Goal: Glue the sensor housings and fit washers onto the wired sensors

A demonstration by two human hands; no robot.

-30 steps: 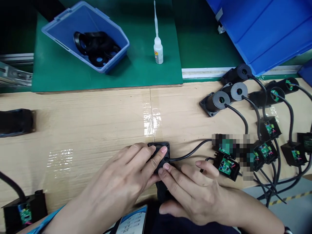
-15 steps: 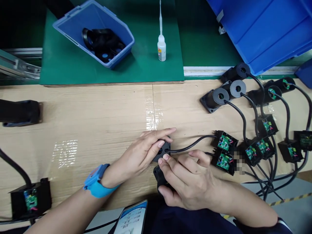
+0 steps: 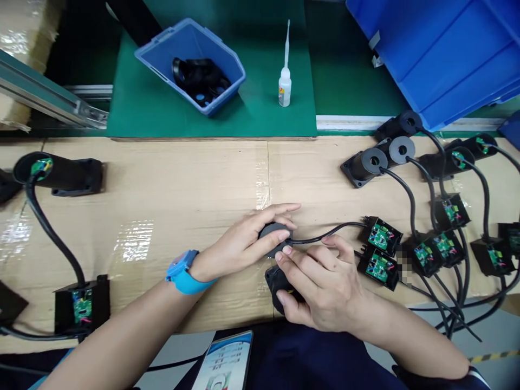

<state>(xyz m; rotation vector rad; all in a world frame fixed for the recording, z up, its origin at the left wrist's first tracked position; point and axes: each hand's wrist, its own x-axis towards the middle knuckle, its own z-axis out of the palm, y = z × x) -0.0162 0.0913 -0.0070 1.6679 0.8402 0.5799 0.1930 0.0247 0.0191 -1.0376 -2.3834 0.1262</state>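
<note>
My left hand (image 3: 239, 241), with a blue watch on the wrist, curls round a black round cap (image 3: 268, 232) on a housing; the thumb lies across its top. A black cable (image 3: 320, 236) runs from the cap's right side to a black box with a green circuit board (image 3: 382, 236). My right hand (image 3: 331, 276) is closed, its bent fingertips at the cap's near edge, by the cable. Beneath the right hand sits a second black part with a flange corner (image 3: 274, 279), mostly covered by the fingers and thumb.
Several black cylindrical housings (image 3: 368, 162) with cables and boxes (image 3: 424, 254) stand at right. Another wired housing (image 3: 77, 174) lies at left, its box (image 3: 97, 303) below. On the green board (image 3: 260, 119) are a blue bin (image 3: 238, 81) of black parts and a white dropper bottle (image 3: 285, 89).
The view has shifted left, showing more of the left housing. The left thumb and fingers have moved slightly on the cap; the right fingertips remain at its edge.
</note>
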